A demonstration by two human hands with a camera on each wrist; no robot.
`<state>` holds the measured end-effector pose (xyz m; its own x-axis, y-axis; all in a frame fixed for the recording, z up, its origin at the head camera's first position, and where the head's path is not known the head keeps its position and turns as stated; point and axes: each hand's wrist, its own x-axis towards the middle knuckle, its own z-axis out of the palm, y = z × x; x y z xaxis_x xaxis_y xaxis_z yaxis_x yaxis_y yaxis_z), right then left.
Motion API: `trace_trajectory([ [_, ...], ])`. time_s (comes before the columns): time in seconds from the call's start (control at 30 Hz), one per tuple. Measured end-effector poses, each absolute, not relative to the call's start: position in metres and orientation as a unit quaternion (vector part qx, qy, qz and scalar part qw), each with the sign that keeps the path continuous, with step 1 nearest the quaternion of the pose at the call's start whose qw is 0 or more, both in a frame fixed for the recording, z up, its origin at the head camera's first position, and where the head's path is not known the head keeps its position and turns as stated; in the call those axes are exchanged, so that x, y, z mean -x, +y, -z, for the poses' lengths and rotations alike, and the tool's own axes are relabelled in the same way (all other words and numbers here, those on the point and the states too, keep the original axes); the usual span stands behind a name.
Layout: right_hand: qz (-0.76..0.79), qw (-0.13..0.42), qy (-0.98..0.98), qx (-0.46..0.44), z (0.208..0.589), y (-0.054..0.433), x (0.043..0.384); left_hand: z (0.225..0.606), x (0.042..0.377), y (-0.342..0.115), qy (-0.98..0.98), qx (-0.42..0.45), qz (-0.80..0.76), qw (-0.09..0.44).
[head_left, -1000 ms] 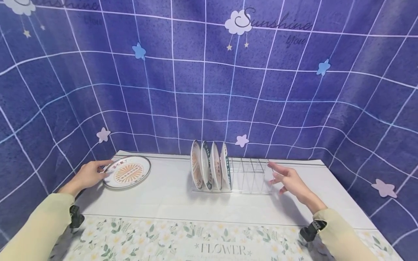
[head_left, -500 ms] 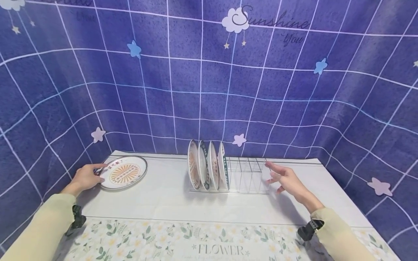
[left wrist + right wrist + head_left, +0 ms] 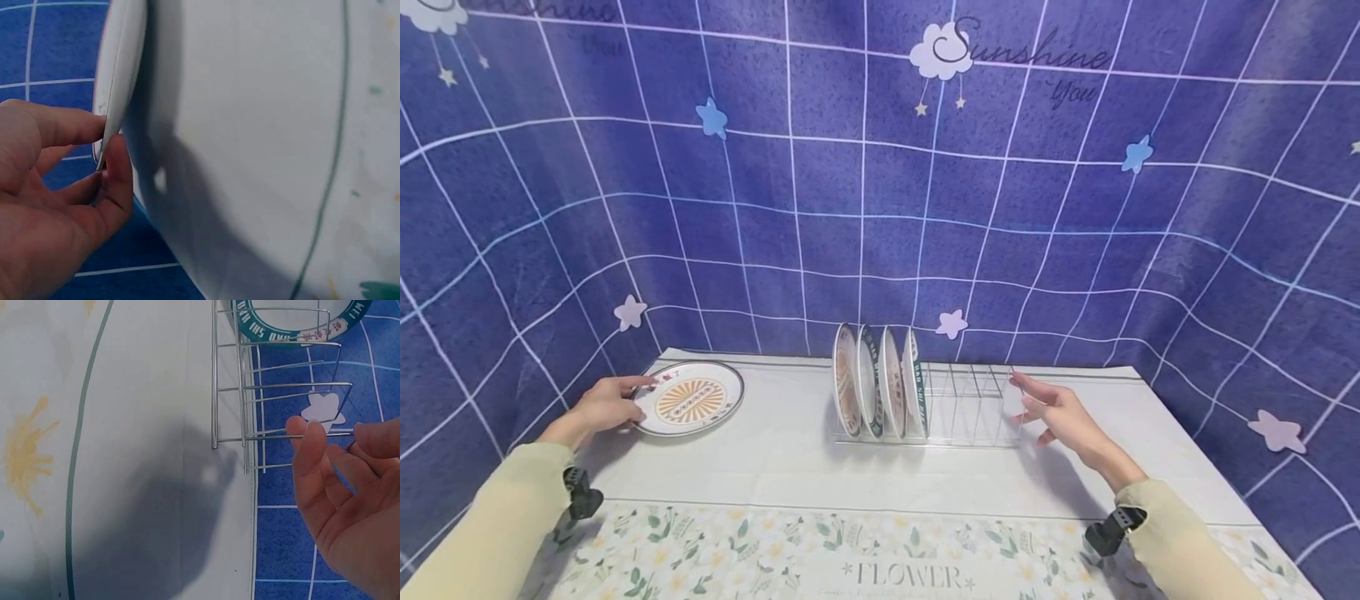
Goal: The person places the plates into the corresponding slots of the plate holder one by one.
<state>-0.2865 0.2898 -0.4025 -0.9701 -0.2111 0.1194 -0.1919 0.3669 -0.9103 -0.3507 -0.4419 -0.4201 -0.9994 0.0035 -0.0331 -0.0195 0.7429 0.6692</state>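
Observation:
At the left of the white table, my left hand [image 3: 606, 404] pinches the left rim of a round plate [image 3: 692, 402] with an orange sunburst pattern. In the left wrist view the plate [image 3: 122, 62] appears edge-on, its rim between thumb and fingers, with a shadow on the table beneath. My right hand [image 3: 1063, 417] is at the right end of a wire dish rack [image 3: 973, 417]. Its thumb and fingers grip the end wire, as the right wrist view shows on the rack [image 3: 228, 394]. Several plates [image 3: 880, 383] stand upright in the rack's left slots.
Slots at the rack's right end hold no plates. A floral cloth strip [image 3: 760, 550] runs along the table's front. Behind and at both sides hangs a blue grid-patterned curtain [image 3: 820, 233], close to the table's back edge. A black wrist device [image 3: 1116, 531] sits on each forearm.
The head view has shifted slightly. Both hands, the plate and the rack keep nearly the same places; my left hand and its plate show only small movement.

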Motion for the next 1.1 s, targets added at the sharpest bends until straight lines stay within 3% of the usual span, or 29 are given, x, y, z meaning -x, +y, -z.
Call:
trace_trajectory([
  [0.47, 0.542, 0.008, 0.831, 0.124, 0.402, 0.29, 0.286, 0.393, 0.34, -0.407, 0.87, -0.005, -0.478, 0.123],
  [0.77, 0.547, 0.014, 0.827, 0.126, 0.402, 0.29, 0.286, 0.391, 0.339, -0.407, 0.836, -0.027, -0.537, 0.115],
  [1.1, 0.543, 0.014, 0.83, 0.128, 0.401, 0.29, 0.286, 0.389, 0.331, -0.409, 0.772, -0.062, -0.613, 0.153],
])
